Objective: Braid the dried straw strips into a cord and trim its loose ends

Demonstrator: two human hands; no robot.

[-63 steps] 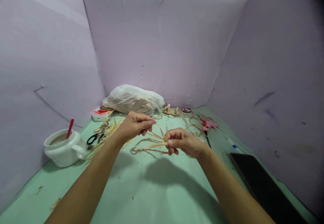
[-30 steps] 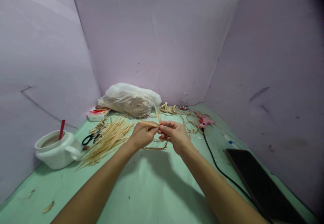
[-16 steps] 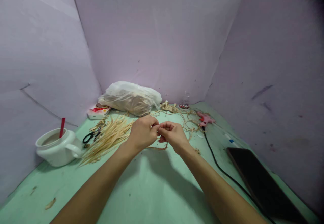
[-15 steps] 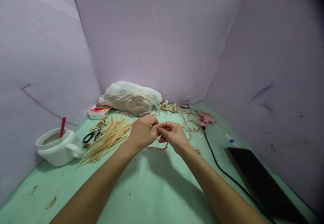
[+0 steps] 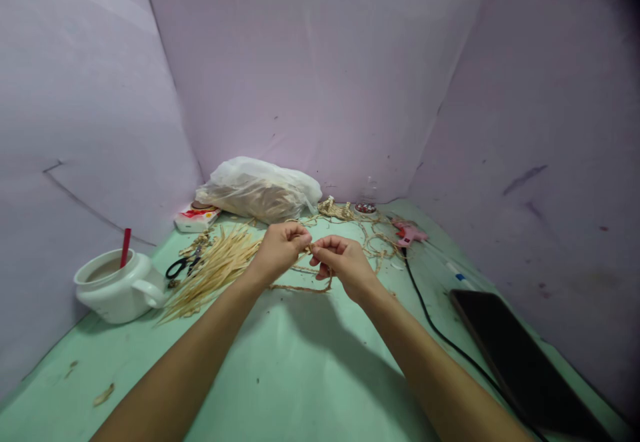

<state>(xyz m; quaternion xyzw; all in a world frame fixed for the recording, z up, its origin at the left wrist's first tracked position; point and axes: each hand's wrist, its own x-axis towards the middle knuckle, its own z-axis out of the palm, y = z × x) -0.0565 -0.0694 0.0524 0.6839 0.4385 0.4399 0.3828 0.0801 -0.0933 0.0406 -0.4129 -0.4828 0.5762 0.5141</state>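
Note:
My left hand [image 5: 280, 250] and my right hand [image 5: 340, 263] meet over the middle of the green table [image 5: 280, 375], both with fingers pinched together on thin straw strips [image 5: 309, 250] between them. A braided straw cord [image 5: 300, 287] trails from the hands and loops down onto the table just beneath. A loose pile of straw strips [image 5: 215, 270] lies to the left of my left hand.
A white pot with a red stick [image 5: 117, 285] stands at the left, black scissors [image 5: 183, 267] beside the straw pile. A plastic bag of straw [image 5: 263, 190] and a small box [image 5: 196, 218] sit at the back. A pink glue gun [image 5: 410, 234] with a black cable and a dark tablet [image 5: 515, 361] lie at the right.
My hands came together from apart, folding the fanned-out strips into a tight pinch. The upright strip ends seen earlier no longer stick out above the fingers.

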